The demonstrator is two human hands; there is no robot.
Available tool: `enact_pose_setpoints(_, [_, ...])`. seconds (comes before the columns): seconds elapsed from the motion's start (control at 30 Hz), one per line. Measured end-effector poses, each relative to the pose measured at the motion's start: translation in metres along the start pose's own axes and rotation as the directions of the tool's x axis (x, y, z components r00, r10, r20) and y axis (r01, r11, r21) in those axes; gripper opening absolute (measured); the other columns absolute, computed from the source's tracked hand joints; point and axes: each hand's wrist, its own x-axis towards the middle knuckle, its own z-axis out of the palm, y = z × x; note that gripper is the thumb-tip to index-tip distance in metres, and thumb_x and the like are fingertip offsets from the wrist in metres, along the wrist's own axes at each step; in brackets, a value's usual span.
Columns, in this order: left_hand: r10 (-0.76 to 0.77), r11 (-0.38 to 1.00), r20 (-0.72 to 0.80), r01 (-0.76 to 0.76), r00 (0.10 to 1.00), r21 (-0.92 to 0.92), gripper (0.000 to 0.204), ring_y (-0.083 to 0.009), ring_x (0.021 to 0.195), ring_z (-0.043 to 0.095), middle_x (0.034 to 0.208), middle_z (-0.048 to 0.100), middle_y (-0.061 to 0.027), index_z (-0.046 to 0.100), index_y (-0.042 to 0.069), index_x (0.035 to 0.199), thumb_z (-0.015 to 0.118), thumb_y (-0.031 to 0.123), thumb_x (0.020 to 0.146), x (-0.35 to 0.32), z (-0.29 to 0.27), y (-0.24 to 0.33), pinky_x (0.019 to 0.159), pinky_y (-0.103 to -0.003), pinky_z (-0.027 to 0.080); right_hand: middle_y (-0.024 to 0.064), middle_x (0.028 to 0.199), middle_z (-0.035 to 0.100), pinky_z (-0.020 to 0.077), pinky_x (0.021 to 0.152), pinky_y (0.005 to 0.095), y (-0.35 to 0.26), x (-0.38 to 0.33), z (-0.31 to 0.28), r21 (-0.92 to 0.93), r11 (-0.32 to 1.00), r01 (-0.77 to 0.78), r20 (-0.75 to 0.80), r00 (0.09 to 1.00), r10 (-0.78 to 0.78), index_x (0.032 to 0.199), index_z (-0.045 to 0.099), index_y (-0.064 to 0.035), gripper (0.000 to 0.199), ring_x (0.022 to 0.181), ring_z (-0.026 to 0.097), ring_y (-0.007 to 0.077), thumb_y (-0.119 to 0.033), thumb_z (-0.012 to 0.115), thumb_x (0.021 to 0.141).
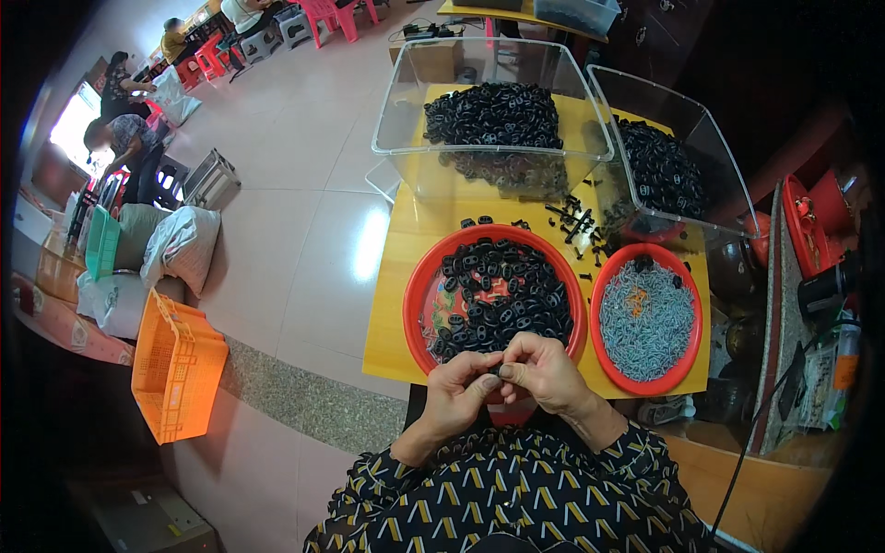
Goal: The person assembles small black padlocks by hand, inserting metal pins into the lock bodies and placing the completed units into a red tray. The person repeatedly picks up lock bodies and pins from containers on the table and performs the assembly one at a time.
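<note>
Both my hands meet at the near rim of a round red tray (412, 276), which is heaped with small black oval plastic parts (516, 309). My left hand (458, 385) and my right hand (546, 376) are closed, fingertips pinched together around a small black plastic part (495, 370). Most of that part is hidden by the fingers. Right of my hands stands a smaller red tray (601, 346) full of silvery screws (650, 327), with a few orange pieces among them and a black clump at its far edge.
On the yellow table (392, 323) two clear plastic bins (406, 175) (728, 175) hold more black parts. Loose black pieces (579, 226) lie between the bins and trays. An orange crate (184, 369) stands on the floor at left, near white sacks (184, 244). Other people work at far left.
</note>
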Motion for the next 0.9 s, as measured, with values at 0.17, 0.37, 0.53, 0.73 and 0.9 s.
enact_pose_setpoints(0.17, [-0.085, 0.973, 0.048, 0.093, 0.995, -0.213, 0.027, -0.0092, 0.078, 0.055, 0.088, 0.059, -0.0058, 0.052, -0.003, 0.109, 0.056, 0.001, 0.082, 0.004, -0.002, 0.001, 0.07, -0.021, 0.046, 0.004, 0.071, 0.057, 0.0501, 0.053, 0.0199, -0.007, 0.001, -0.006, 0.192, 0.98, -0.051, 0.049, 0.998, 0.042, 0.087, 0.053, -0.0021, 0.011, 0.061, 0.057, 0.0084, -0.01, 0.058, 0.083])
enact_pose_setpoints(0.37, [-0.048, 0.981, 0.029, 0.052, 0.998, -0.185, 0.028, -0.0074, 0.076, 0.054, 0.086, 0.057, -0.0029, 0.051, -0.003, 0.109, 0.056, 0.002, 0.082, 0.003, -0.004, -0.004, 0.069, -0.021, 0.045, 0.0046, 0.074, 0.057, 0.0505, 0.056, 0.0206, -0.011, -0.007, -0.005, 0.21, 0.976, -0.05, 0.044, 0.998, 0.041, 0.091, 0.053, 0.0004, 0.015, 0.064, 0.058, 0.0094, -0.013, 0.055, 0.085])
enact_pose_setpoints(0.53, [-0.016, 0.991, 0.025, 0.019, 1.0, -0.133, 0.028, -0.0071, 0.076, 0.054, 0.085, 0.056, -0.0023, 0.051, -0.003, 0.109, 0.057, 0.001, 0.081, -0.001, -0.003, -0.002, 0.068, -0.02, 0.045, 0.0044, 0.073, 0.057, 0.0486, 0.054, 0.0195, -0.009, -0.011, 0.0, 0.138, 0.99, -0.012, 0.008, 1.0, 0.011, 0.091, 0.054, 0.0006, 0.014, 0.062, 0.057, 0.0088, -0.013, 0.055, 0.086])
enact_pose_setpoints(0.73, [-0.007, 0.997, 0.011, 0.008, 1.0, -0.073, 0.027, -0.0076, 0.075, 0.055, 0.083, 0.057, -0.0026, 0.051, -0.002, 0.109, 0.055, 0.0, 0.082, -0.005, 0.001, 0.003, 0.068, -0.021, 0.045, 0.0039, 0.072, 0.057, 0.048, 0.053, 0.0188, -0.007, -0.013, 0.002, 0.089, 0.996, 0.022, -0.005, 1.0, -0.021, 0.088, 0.054, 0.0005, 0.01, 0.061, 0.056, 0.0079, -0.008, 0.056, 0.084])
enact_pose_setpoints(0.9, [-0.028, 0.985, 0.006, 0.029, 1.0, -0.17, 0.026, -0.0091, 0.075, 0.056, 0.084, 0.057, -0.0041, 0.049, -0.002, 0.108, 0.053, 0.0, 0.083, -0.011, 0.006, 0.004, 0.069, -0.023, 0.05, 0.003, 0.073, 0.057, 0.0481, 0.054, 0.019, -0.007, -0.017, 0.008, 0.075, 0.995, 0.06, -0.026, 0.998, -0.058, 0.087, 0.054, 0.0, 0.008, 0.061, 0.056, 0.0076, -0.005, 0.057, 0.082])
